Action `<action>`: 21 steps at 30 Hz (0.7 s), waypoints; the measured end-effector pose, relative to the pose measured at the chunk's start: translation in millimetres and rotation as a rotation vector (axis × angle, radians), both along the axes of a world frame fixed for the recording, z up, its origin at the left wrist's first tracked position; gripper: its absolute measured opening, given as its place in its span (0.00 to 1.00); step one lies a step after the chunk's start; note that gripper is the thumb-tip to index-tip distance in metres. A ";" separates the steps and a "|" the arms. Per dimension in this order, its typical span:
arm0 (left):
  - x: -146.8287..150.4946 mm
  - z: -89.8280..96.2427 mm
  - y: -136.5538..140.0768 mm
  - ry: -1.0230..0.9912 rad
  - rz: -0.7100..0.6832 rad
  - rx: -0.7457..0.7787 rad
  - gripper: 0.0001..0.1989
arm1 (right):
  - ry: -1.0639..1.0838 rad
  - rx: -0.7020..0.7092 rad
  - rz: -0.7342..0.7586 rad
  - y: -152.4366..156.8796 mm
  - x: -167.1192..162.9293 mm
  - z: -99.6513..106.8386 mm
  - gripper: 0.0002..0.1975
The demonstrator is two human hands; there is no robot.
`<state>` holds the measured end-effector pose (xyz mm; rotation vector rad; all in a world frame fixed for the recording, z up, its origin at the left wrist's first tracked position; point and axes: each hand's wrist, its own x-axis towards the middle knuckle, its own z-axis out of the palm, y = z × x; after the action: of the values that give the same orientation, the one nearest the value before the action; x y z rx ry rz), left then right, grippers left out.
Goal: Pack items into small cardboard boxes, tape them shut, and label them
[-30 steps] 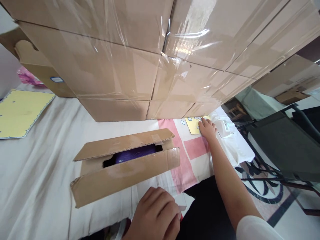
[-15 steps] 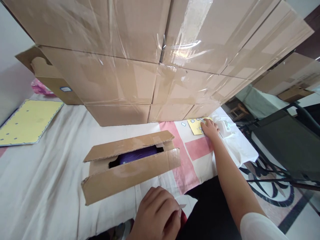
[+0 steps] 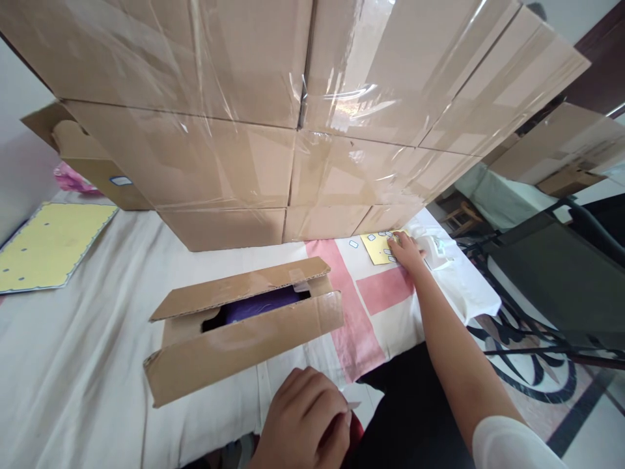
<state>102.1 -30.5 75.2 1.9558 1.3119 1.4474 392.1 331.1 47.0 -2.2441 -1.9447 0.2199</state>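
My left hand [image 3: 307,417] is closed in front of the open box, low in the view. A pale pointed tip [image 3: 354,405] pokes out beside the thumb, and something red shows just below it. What the fingers hold is mostly hidden. My right arm reaches forward, and my right hand [image 3: 406,251] lies with its fingers stretched over a small yellow card [image 3: 375,251]. Small white labels with blue outlines sit on that card, and one loose label [image 3: 353,244] lies left of it. A purple thing [image 3: 263,305] rests inside the open cardboard box [image 3: 249,355].
A wall of taped cardboard boxes [image 3: 224,163] stands behind the work area. To the left are a larger yellow sheet [image 3: 53,241], a pink bundle [image 3: 73,179] and a labelled carton [image 3: 110,179]. White plastic [image 3: 437,254] lies right; a dark chair [image 3: 551,273] stands beyond the table edge.
The view has shifted slightly, so the boxes and cards sit a little further left. Both hands keep nearly the same pose, the right still on the yellow card.
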 end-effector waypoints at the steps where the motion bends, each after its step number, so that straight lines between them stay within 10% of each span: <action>1: 0.4 0.4 0.0 0.005 -0.011 -0.010 0.07 | 0.000 -0.001 0.004 -0.3 0.3 0.0 0.27; 21: -6.3 3.8 -1.1 0.075 0.040 -0.037 0.09 | 0.100 0.111 -0.023 -4.6 -2.6 4.7 0.25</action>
<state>95.8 -31.6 78.9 1.9886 1.4071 1.3701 389.5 326.5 51.7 -2.1416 -1.8331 0.2114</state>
